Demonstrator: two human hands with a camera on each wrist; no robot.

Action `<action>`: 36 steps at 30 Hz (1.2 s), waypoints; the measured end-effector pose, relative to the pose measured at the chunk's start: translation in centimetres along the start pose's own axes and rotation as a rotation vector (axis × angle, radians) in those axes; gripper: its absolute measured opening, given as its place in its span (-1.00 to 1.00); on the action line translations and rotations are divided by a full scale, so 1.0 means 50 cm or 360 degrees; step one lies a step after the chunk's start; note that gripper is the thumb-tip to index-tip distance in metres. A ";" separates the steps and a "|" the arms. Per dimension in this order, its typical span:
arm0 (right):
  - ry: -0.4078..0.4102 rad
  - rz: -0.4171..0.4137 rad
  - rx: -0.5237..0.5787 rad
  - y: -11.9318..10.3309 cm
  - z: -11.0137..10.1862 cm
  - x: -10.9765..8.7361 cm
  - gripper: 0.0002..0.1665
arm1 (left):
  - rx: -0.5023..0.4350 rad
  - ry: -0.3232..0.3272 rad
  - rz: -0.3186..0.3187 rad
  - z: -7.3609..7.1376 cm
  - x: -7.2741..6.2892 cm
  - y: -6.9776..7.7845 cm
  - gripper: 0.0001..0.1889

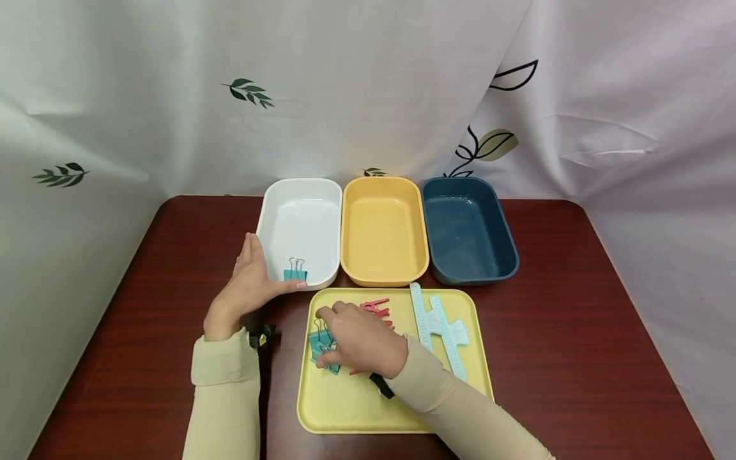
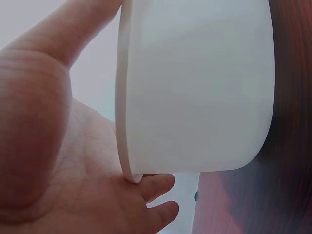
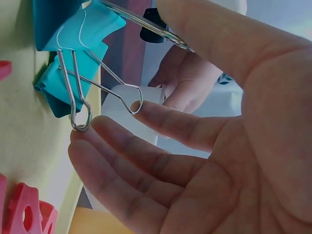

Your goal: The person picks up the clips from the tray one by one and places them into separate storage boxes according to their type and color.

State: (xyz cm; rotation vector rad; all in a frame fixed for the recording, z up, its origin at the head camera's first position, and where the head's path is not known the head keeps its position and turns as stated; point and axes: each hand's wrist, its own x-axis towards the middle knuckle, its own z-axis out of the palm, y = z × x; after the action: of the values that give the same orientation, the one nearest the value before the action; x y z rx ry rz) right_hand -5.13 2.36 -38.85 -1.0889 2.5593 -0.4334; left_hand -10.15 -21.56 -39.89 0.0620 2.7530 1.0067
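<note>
My left hand (image 1: 250, 284) rests against the near left corner of the white bin (image 1: 300, 223). Its fingers lie straight along the outer side, while the thumb reaches over the front rim. Inside that bin, a teal binder clip (image 1: 295, 275) stands near the thumb. Over the left part of the yellow tray (image 1: 356, 415) is my right hand (image 1: 362, 338), at a cluster of teal binder clips (image 1: 322, 348). In the right wrist view, its fingertips (image 3: 83, 134) are right at the wire handles of the clips (image 3: 80, 29), and the thumb overlaps another handle, spread apart from the fingers.
Red clothespins (image 1: 375, 305) lie on the tray, partly hidden by my right hand. Right of them are two pale blue ruler-shaped clips (image 1: 448, 338). A yellow bin (image 1: 384, 230) and a dark blue bin (image 1: 471, 230) stand beside the white one, before a printed curtain (image 1: 368, 96).
</note>
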 end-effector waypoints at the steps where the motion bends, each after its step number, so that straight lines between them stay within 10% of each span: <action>1: -0.0008 0.0003 0.0005 0.000 0.000 -0.001 -0.13 | -0.0003 -0.0001 0.0000 0.000 -0.001 0.000 0.50; 36: -0.0131 0.0289 0.0169 0.005 0.015 -0.004 -0.18 | -0.0014 -0.0015 -0.0019 -0.001 -0.001 0.006 0.51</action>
State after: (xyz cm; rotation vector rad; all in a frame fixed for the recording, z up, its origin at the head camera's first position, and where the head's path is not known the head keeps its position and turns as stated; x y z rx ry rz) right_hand -4.84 2.57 -39.59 -0.8122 2.5038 -0.4619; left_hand -10.13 -21.38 -39.65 0.0486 2.7368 1.0127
